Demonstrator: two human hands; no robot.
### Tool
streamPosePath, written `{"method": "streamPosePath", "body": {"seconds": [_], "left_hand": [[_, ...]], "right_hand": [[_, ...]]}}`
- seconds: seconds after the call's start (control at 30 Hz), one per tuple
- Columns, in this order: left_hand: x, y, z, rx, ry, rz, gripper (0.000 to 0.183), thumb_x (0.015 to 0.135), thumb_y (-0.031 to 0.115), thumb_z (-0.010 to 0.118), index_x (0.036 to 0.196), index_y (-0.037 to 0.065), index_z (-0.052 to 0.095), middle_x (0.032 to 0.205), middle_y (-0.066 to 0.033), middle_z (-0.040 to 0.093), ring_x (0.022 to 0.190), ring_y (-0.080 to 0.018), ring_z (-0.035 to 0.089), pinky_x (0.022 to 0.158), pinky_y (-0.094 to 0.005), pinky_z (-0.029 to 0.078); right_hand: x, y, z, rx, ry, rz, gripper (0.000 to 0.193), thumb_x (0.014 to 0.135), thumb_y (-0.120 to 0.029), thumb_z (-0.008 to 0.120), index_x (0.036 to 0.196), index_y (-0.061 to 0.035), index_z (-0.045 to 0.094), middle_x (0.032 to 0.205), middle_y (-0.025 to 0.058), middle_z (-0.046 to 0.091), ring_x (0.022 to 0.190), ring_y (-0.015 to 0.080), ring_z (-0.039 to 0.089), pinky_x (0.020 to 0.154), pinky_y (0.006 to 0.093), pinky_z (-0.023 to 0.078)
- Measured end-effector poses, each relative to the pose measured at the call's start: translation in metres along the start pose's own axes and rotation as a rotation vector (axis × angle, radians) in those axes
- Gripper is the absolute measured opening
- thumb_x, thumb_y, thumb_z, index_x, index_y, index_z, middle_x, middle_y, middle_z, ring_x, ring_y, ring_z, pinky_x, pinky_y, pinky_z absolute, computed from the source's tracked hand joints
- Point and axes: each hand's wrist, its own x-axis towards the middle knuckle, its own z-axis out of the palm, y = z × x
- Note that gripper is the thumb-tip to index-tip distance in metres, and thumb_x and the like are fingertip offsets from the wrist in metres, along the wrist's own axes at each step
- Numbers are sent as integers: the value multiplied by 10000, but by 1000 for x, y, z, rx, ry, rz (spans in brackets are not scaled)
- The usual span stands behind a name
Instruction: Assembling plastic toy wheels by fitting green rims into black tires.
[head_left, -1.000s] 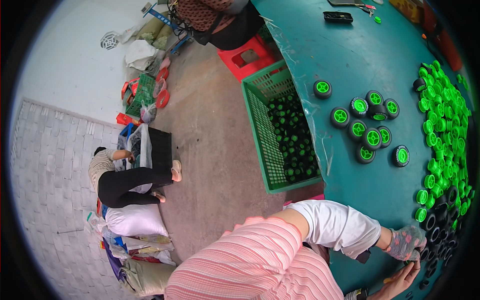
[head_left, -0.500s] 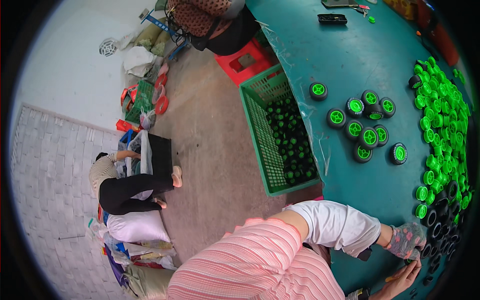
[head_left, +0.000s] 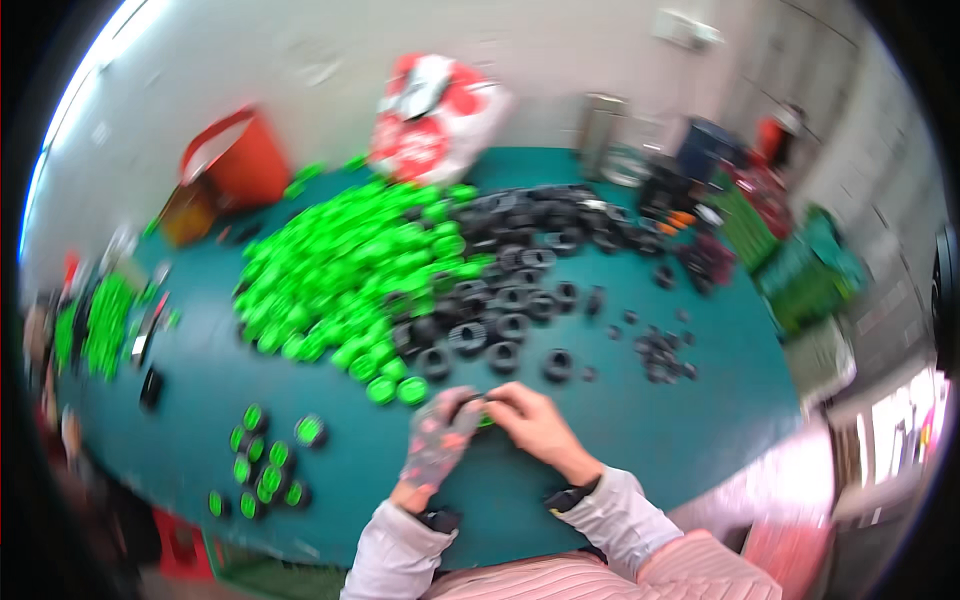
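My left hand (head_left: 440, 435), in a grey patterned glove, and my bare right hand (head_left: 540, 425) meet above the near middle of the table. Both are closed at the fingers around one small toy wheel (head_left: 486, 420). A bit of its green hub and some black show between them; the fingers hide most of it. Just beyond lie a heap of bright green wheel hubs (head_left: 340, 265) and a pile of black tyres (head_left: 510, 300). To the left stands a group of assembled wheels (head_left: 270, 478), green inside black.
The teal table (head_left: 650, 450) backs onto a wall. Against it stand an orange bucket (head_left: 255, 160) and a red and white sack (head_left: 435, 120). Small black pieces (head_left: 660, 355) lie at the right. Green crates (head_left: 745, 220) stand past the right edge. A black case (head_left: 151, 386) lies left.
The view has swung from the floor and the person bending on the left to the table in front. My hands, near the lower right edge before, now show centrally, still together.
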Motion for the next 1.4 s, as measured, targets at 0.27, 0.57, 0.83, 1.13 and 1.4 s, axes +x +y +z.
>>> {"method": "streamPosePath", "body": {"seconds": [0.27, 0.57, 0.83, 1.13, 1.4], "left_hand": [[5, -4, 4, -340, -72, -252, 370, 980, 193, 638, 1248, -48, 553, 987, -102, 668, 727, -148, 667, 630, -245, 543], [1, 8, 10, -419, -99, -147, 328, 979, 160, 633, 1235, -29, 555, 1015, -91, 666, 760, -144, 669, 641, -240, 540], [1, 16, 11, -307, -106, -154, 331, 988, 178, 619, 1243, -29, 576, 1021, -77, 681, 777, -132, 671, 645, -229, 532], [6, 4, 2, -201, -125, -222, 325, 982, 214, 625, 1215, -11, 592, 979, -57, 677, 702, -96, 647, 603, -219, 522], [5, 6, 6, -295, -174, -185, 290, 974, 178, 652, 1194, 2, 583, 1000, -55, 669, 764, -114, 659, 644, -227, 532]], "right_hand": [[3, 11, -10, 56, 21, -83, 288, 953, -268, 683, 1037, 5, 643, 890, 39, 682, 821, 99, 587, 729, 288, 486], [-3, -6, -12, 153, -18, 105, 316, 931, -290, 696, 1052, -1, 651, 916, 64, 715, 876, 136, 642, 772, 328, 500], [4, 16, -13, -95, -6, -180, 329, 913, -313, 704, 1049, -18, 649, 934, 93, 712, 865, 166, 648, 784, 342, 498], [9, 22, -7, -62, -27, -119, 306, 944, -277, 680, 982, 19, 616, 837, 85, 687, 754, 143, 675, 694, 324, 517], [2, 21, -16, -38, -64, -135, 276, 937, -253, 676, 1011, 9, 631, 832, 65, 693, 704, 126, 626, 643, 313, 483]]}}
